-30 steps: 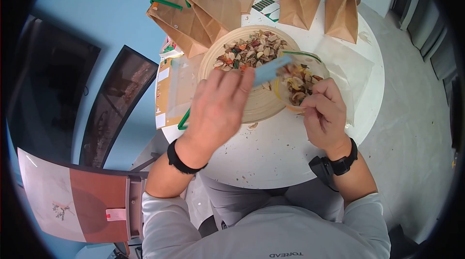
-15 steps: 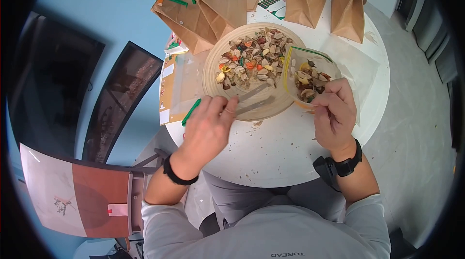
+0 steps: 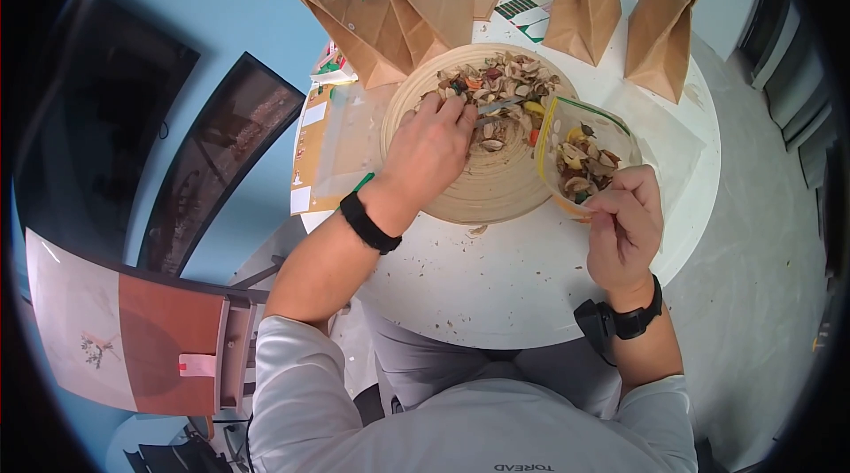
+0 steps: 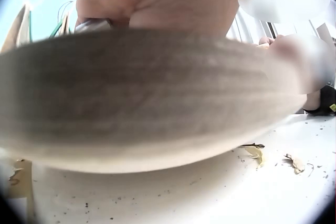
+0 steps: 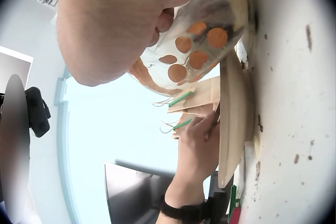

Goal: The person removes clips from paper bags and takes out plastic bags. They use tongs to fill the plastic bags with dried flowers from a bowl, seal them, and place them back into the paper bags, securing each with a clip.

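Observation:
Over the round wooden bowl (image 3: 496, 203), my left hand (image 3: 431, 150) grips metal tongs (image 3: 502, 106), whose tips reach into the dried petals and potpourri (image 3: 522, 75). My right hand (image 3: 627, 230) pinches the near edge of a clear zip bag (image 3: 611, 123) that stands at the bowl's right side, its mouth toward the bowl. Mixed dried pieces (image 3: 580, 163) lie inside the bag. Orange dots on the bag's wall (image 5: 217, 37) show in the right wrist view. The bowl's outer side (image 4: 147, 103) fills most of the left wrist view and hides the tong tips there.
Two paper bags with green clips (image 3: 359, 26) stand behind the bowl on the left, two more brown paper bags (image 3: 580, 8) at the back right. A kraft sheet with clear film (image 3: 332, 154) lies on the left. Crumbs dot the white table (image 3: 460, 296) in front.
My left hand has drawn back from the bag's mouth with the tongs, then moved forward into the potpourri. My right hand has kept its pinch on the zip bag.

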A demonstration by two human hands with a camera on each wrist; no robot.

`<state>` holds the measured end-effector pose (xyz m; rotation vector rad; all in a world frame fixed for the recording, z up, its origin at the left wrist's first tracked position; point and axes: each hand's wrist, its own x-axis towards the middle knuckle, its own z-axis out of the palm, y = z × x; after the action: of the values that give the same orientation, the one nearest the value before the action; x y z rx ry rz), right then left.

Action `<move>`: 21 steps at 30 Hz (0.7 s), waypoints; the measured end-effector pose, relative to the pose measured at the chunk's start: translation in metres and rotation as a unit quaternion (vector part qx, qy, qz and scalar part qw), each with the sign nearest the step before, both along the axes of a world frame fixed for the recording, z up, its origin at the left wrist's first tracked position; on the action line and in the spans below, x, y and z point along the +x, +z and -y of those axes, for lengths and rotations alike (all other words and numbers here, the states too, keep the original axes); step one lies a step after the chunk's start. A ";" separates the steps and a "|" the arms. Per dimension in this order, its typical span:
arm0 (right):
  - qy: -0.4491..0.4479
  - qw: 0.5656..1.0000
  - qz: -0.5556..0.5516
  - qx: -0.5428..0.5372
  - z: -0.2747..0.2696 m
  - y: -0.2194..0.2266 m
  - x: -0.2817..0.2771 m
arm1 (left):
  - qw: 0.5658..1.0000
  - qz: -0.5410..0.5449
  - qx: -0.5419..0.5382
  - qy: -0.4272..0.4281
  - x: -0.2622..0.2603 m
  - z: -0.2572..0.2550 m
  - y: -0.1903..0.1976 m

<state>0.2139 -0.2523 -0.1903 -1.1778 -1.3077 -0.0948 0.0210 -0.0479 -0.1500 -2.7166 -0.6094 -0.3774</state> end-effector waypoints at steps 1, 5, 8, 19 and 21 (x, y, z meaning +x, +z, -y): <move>0.000 1.000 0.002 0.000 0.000 0.000 0.000 | 1.000 0.006 -0.004 -0.004 -0.002 0.000 -0.001; 0.002 1.000 0.000 -0.006 0.001 0.000 0.000 | 1.000 0.022 -0.010 -0.002 -0.014 0.003 -0.003; 0.005 1.000 -0.005 -0.007 0.001 0.000 0.000 | 0.999 0.039 -0.004 -0.003 -0.023 0.005 0.001; 0.012 1.000 -0.006 -0.019 0.000 -0.001 0.000 | 0.996 0.085 0.007 -0.010 -0.033 0.037 0.049; 0.015 1.000 -0.008 -0.015 -0.001 -0.003 -0.001 | 0.998 0.062 0.006 0.031 -0.031 0.044 0.054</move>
<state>0.2134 -0.2511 -0.1929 -1.1825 -1.3166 -0.0451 -0.0101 -0.0924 -0.0957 -2.6711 -0.7201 -0.5348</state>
